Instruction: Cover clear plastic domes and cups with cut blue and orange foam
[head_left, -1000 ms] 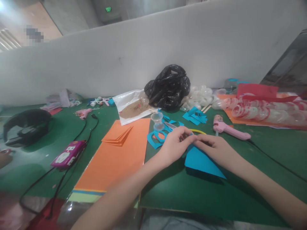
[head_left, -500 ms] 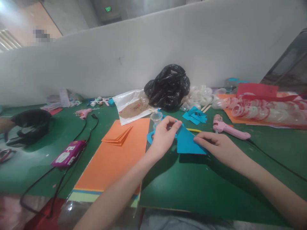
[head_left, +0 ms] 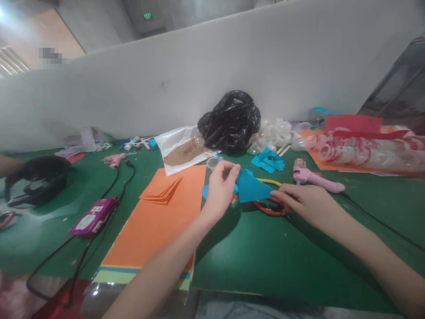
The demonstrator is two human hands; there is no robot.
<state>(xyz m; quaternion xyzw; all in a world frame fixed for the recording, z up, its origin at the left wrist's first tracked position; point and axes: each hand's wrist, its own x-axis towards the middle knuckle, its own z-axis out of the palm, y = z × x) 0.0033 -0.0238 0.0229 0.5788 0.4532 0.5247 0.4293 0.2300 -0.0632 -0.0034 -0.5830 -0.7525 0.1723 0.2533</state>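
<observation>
My left hand (head_left: 219, 189) pinches the upper left edge of a blue paper triangle (head_left: 251, 188) and holds it tilted up off the green mat (head_left: 265, 261). My right hand (head_left: 307, 202) lies low on the mat with its fingers stretched out. Its index fingertip touches the triangle's right corner. Scissors with a red handle loop (head_left: 269, 210) and a yellow one lie just under the paper, and my right fingers rest at the loop's right end. More blue paper cut-outs (head_left: 208, 191) lie under my left hand.
Orange paper sheets (head_left: 156, 221) lie to the left. A pink glue gun (head_left: 314, 179) lies to the right, with blue scraps (head_left: 268, 160), a black bag (head_left: 229, 119) and clear plastic cups (head_left: 358, 153) behind. A magenta power strip (head_left: 94, 215) with cables sits at left.
My left hand has lifted the blue triangle up and away from me, uncovering the scissors' red handle. My right hand let the paper's lower edge go and stayed low by the scissors.
</observation>
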